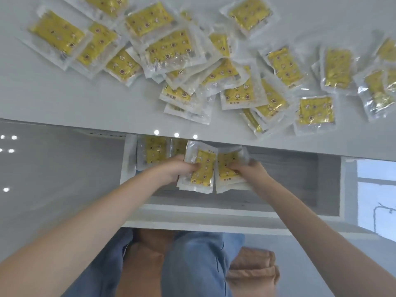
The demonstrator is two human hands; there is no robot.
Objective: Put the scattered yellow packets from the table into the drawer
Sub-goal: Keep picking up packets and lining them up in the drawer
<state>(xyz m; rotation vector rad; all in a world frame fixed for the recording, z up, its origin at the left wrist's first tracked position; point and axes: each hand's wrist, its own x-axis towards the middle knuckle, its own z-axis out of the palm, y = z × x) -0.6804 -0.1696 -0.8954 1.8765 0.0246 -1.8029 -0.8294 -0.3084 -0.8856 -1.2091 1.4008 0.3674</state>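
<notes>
jeans [192, 264] | brown fabric [252, 269] | table edge [214, 137] overhangs drawer [278, 168] | held packets [203, 166]

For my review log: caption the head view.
Left hand and right hand hold clear-wrapped yellow packets over open grey drawer; others litter white table.

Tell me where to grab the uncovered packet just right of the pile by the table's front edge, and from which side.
Pinch the packet by the clear sealed margin along its near edge, coming from the front of the table. It lies flat with nothing on top, and that margin is free and nearest you.
</notes>
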